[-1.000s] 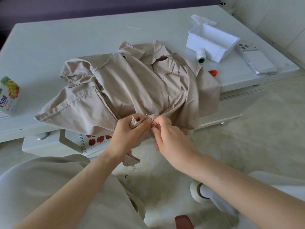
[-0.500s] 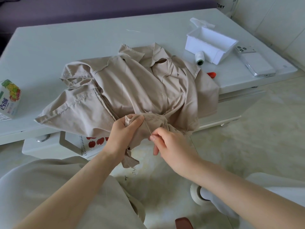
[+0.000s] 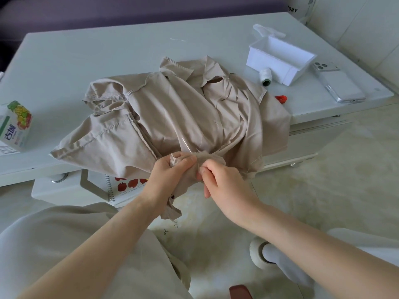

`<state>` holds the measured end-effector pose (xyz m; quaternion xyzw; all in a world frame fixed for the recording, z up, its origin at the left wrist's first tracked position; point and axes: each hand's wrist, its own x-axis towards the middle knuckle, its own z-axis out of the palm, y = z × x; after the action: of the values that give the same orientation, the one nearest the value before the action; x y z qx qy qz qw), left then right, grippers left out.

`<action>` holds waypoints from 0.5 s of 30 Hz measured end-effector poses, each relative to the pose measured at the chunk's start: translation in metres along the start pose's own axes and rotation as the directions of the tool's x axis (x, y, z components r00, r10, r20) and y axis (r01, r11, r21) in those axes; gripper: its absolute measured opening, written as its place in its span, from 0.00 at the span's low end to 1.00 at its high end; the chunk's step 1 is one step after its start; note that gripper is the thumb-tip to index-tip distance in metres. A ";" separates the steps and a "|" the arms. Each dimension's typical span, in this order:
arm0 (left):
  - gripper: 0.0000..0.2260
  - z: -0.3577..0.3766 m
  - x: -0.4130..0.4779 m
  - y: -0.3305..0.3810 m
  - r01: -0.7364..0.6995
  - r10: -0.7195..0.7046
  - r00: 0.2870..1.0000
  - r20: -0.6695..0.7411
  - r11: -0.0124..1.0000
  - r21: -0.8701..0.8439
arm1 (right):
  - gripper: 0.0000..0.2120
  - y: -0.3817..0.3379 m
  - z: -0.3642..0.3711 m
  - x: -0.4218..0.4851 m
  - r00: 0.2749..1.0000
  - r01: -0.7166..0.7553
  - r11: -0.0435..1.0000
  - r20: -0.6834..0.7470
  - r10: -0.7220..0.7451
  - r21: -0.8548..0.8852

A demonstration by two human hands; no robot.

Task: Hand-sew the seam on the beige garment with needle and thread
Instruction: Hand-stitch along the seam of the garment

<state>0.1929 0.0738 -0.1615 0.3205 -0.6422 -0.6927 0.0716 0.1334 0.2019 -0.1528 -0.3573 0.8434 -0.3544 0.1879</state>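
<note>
A: Your left hand (image 3: pixel 170 175) is closed round a bunched edge of the beige garment (image 3: pixel 183 117), fingers curled over the fold and thumb on top, right at the near edge of the table (image 3: pixel 108 52).

B: And your right hand (image 3: pixel 224 182) sits just beside it, almost touching. Your thumb and forefinger pinch the same bunch of cloth from the right, and your other fingers curl loosely below.

A: So both your hands are together and clamped on the fabric. The needle is too small to pick out between your fingertips.

B: The rest of the garment lies crumpled across the middle of the table, collar toward the far side. Its near part spills over the edge to where you hold it, and a narrow strip hangs down below your left hand.

A: To your right on the table there is a white box (image 3: pixel 280 61) with a spool of thread (image 3: pixel 266 77) lying on its side against it.

B: A phone (image 3: pixel 339 85) lies face down beyond the box. A small red thing (image 3: pixel 280 98) peeks out at the garment's right edge; you cannot tell what it is.

A: At your far left stands a drink carton (image 3: pixel 15 126), well apart from the cloth. A notebook (image 3: pixel 127 184) with red apples on it sits on the shelf under the tabletop.
</note>
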 end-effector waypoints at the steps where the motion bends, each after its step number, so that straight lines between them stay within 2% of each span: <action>1: 0.06 -0.002 0.002 0.000 0.024 -0.026 0.999 -0.046 0.999 -0.033 | 0.11 0.002 0.000 -0.003 0.999 0.031 0.999 0.012 -0.031 -0.033; 4: 0.06 -0.006 0.007 0.003 0.050 -0.067 0.990 -0.127 0.990 -0.133 | 0.09 0.013 -0.002 -0.014 0.991 0.128 0.988 0.062 -0.122 -0.091; 7: 0.07 -0.005 0.007 0.001 0.044 -0.057 0.991 -0.125 0.994 -0.102 | 0.08 0.025 -0.003 -0.023 0.975 0.218 0.967 0.083 -0.208 -0.132; 10: 0.06 -0.004 0.007 0.000 0.039 -0.048 0.992 -0.119 0.996 -0.084 | 0.10 0.033 -0.004 -0.029 0.941 0.336 0.916 0.032 -0.338 -0.218; 13: 0.06 -0.004 0.005 0.002 0.022 -0.028 0.994 -0.104 0.998 -0.064 | 0.05 0.041 -0.002 -0.034 0.873 0.475 0.788 0.103 -0.476 -0.391; 15: 0.06 -0.002 0.002 0.002 -0.003 0.002 0.995 -0.096 1.000 -0.002 | 0.12 0.049 0.000 -0.035 0.844 0.530 0.699 0.218 -0.490 -0.480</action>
<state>0.1916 0.0707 -0.1600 0.3527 -0.6375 -0.6771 0.1037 0.1339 0.2520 -0.1860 -0.6268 0.7672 -0.1359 0.0088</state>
